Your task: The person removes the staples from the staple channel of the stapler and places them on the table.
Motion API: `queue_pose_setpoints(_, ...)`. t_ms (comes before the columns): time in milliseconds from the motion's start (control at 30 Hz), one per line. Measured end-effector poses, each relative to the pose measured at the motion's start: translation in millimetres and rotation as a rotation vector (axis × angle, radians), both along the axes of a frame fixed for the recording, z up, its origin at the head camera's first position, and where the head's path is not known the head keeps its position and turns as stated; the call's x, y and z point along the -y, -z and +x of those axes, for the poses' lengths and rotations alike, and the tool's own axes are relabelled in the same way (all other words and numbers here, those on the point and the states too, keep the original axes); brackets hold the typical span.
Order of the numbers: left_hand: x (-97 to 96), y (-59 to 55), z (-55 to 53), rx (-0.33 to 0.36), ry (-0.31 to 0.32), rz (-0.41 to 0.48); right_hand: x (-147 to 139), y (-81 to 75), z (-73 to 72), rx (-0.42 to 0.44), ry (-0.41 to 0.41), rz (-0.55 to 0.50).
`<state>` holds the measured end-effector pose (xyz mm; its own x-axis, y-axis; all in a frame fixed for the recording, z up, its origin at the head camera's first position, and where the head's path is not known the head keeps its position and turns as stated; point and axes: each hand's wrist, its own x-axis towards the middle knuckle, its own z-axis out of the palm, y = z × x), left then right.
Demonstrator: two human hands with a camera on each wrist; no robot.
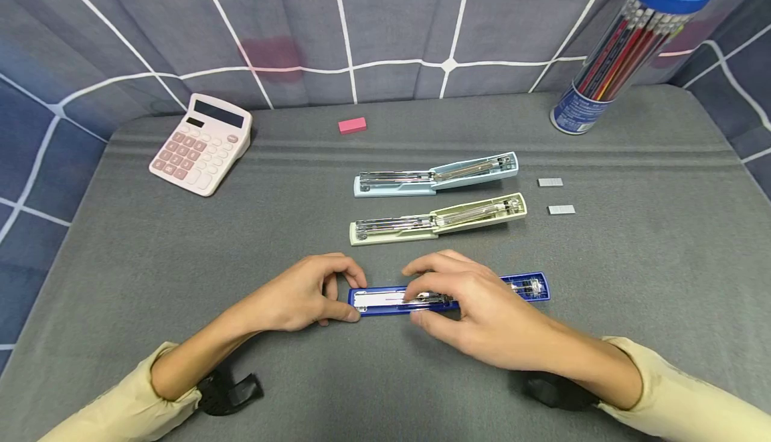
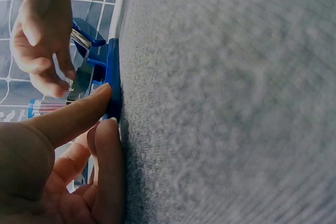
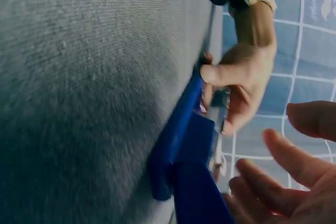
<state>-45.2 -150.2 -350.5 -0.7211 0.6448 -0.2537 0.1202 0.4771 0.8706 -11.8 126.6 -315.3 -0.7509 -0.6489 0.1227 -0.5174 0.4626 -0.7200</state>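
A blue stapler lies on the table, folded wide open, its top swung back to the right. Its left end sits between the thumb and fingers of my left hand, which pinches it low against the cloth. Over the stapler's middle hovers my right hand, covering part of it in the head view. Loosely spread, the fingers of that hand stand apart from the blue body in the right wrist view. Behind lie a pale green stapler and a light blue stapler, both folded open.
Two small strips of staples lie right of the far staplers. Farther back are a pink eraser, a pink calculator at left and a tall tube of pencils at right. A checked cloth hangs behind the table.
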Motion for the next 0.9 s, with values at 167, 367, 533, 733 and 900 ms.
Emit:
queue_pose_setpoints(167, -0.5, 0.1, -0.3, -0.008, 0.008, -0.001, 12, 7.7, -1.7, 0.021, -0.033, 0.091)
queue_pose_setpoints(367, 0.0, -0.3, -0.4, -0.003, 0.007, -0.005, 20, 12.1, -3.3, 0.023, -0.071, 0.156)
queue_pose_setpoints(533, 0.0, -0.2, -0.4, -0.003, 0.005, -0.008, 22, 13.6, -3.6, 0.034, -0.08, 0.166)
queue_pose_setpoints(733, -0.1, -0.6, -0.1, -0.003, 0.004, -0.003, 25, 14.6, -3.4, 0.029, -0.087, 0.167)
queue_pose_setpoints(900, -0.2, -0.6, -0.3, -0.012, 0.009, -0.004, 26, 14.9, -2.2, 0.047, -0.083, 0.164)
